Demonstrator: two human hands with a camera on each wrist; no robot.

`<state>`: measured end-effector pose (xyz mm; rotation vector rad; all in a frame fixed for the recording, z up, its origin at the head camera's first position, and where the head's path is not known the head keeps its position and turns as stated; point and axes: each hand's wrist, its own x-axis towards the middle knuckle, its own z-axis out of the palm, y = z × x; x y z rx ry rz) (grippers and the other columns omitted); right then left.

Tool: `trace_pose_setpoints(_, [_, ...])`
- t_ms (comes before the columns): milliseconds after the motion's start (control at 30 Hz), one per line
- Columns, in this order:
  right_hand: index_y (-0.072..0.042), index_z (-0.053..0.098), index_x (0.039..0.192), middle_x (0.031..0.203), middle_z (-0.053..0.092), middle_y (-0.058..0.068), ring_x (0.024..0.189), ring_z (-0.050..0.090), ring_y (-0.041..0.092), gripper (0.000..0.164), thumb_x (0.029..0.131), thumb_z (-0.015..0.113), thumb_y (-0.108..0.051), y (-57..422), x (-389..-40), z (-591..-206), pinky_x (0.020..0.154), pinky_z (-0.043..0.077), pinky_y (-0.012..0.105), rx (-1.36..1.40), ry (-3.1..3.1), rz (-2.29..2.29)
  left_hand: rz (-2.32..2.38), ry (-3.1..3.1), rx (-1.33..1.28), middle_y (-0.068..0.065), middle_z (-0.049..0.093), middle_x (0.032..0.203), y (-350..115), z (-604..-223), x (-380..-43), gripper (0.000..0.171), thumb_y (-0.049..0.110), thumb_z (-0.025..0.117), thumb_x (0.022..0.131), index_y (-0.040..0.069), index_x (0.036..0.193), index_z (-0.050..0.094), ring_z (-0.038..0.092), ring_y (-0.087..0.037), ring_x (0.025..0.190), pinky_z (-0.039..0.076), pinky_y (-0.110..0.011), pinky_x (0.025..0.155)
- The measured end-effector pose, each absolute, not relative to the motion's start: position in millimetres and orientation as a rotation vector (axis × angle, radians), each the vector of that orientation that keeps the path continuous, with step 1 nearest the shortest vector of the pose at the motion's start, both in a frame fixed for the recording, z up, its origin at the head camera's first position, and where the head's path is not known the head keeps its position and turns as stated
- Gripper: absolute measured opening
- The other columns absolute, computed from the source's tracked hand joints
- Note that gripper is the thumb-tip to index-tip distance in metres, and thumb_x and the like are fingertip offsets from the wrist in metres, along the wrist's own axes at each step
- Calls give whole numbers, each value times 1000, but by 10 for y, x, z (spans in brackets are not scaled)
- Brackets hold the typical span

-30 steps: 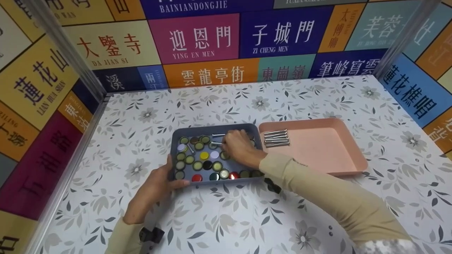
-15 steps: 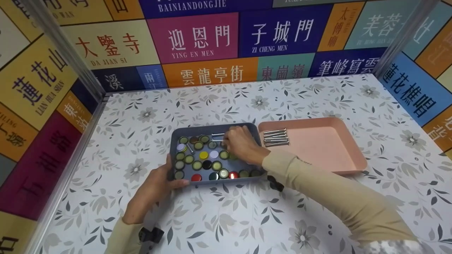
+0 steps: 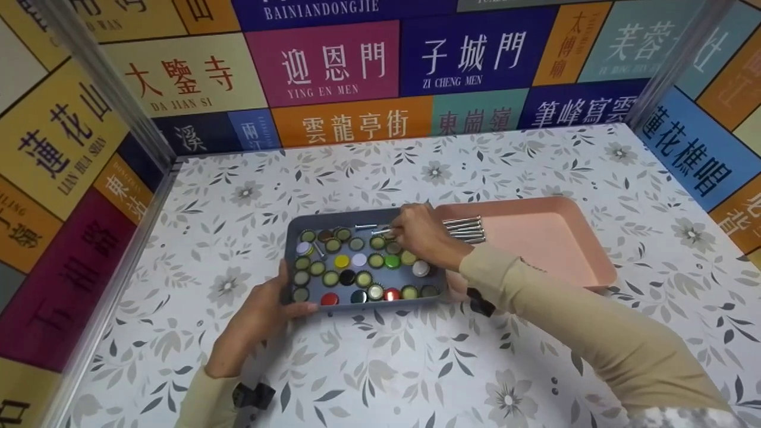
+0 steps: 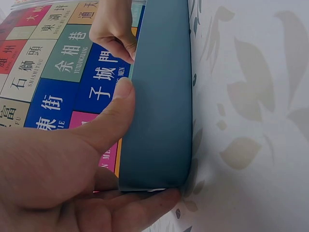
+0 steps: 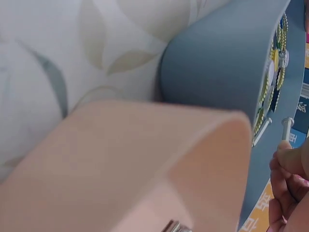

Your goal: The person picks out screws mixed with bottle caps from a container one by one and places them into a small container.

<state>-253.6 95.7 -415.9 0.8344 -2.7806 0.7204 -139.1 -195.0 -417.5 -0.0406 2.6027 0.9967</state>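
My left hand [image 3: 261, 309] grips the near left corner of a blue-grey tray [image 3: 362, 306], thumb at the near rim and fingers along the left side. Over the tray's far right part, my right hand [image 3: 425, 238] pinches a silver screw [image 3: 381, 232]; its round head [image 5: 288, 122] sticks out past the fingertips in the right wrist view. Bottle caps [image 3: 342, 261] in several colours lie spread over the tray floor, many with their undersides up. Another screw [image 3: 365, 226] lies by the far wall, and one more [image 3: 320, 248] rests among the caps at left.
A pink tray [image 3: 535, 255] stands against the blue-grey tray's right side. Several silver screws [image 3: 469, 227] lie side by side at its left end, partly behind my right hand. Panels with lettering [image 3: 351, 125] wall the flower-patterned table [image 3: 238, 196] at back and sides.
My right hand has moved rightward and slightly up inside the blue-grey tray, taking a screw with it. Green and white caps are uncovered. The left hand stays at the corner.
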Motion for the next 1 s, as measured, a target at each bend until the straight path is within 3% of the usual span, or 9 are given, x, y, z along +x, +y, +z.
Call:
trace_pose_setpoints(100, [-2, 81, 92, 79, 71, 15, 75, 64, 27, 19, 79, 67, 3, 1028, -2534, -4142, 72, 55, 42, 843, -2804, 772, 1006, 2597, -43, -30, 30, 159, -1952, -4178, -1398, 111, 38, 77, 87, -3, 158, 2, 31, -43, 148, 25, -54, 123])
trace_pose_setpoints(333, [2, 78, 102, 88, 70, 18, 83, 68, 29, 19, 85, 77, -4, 1150, -2523, -4123, 71, 59, 38, 811, -2845, 878, 1010, 2586, -51, -30, 29, 160, -1959, -4178, -1397, 111, 38, 77, 87, -2, 158, 2, 30, -43, 149, 23, -54, 124])
trace_pose_setpoints(500, [2, 80, 90, 76, 67, 17, 69, 63, 26, 16, 81, 69, 8, 1219, -2530, -4118, 59, 55, 38, 895, -2711, 841, 1006, 2598, -37, -31, 27, 160, -1967, -4168, -1381, 109, 36, 76, 88, -4, 158, 3, 29, -44, 149, 25, -55, 123])
trace_pose_setpoints(600, [2, 80, 84, 70, 64, 17, 64, 58, 25, 11, 80, 71, 7, 1271, -2535, -4117, 55, 50, 36, 945, -2658, 816, 1002, 2611, -23, -32, 26, 160, -1967, -4162, -1370, 107, 36, 76, 89, -5, 157, 4, 28, -45, 149, 26, -55, 123])
trace_pose_setpoints(1000, [3, 79, 97, 78, 67, 17, 71, 60, 26, 14, 87, 69, 3, 1525, -2505, -4104, 63, 51, 30, 880, -2738, 839, 995, 2609, -36, -32, 28, 159, -1948, -4169, -1388, 110, 37, 77, 87, -5, 157, 3, 29, -45, 148, 24, -55, 123])
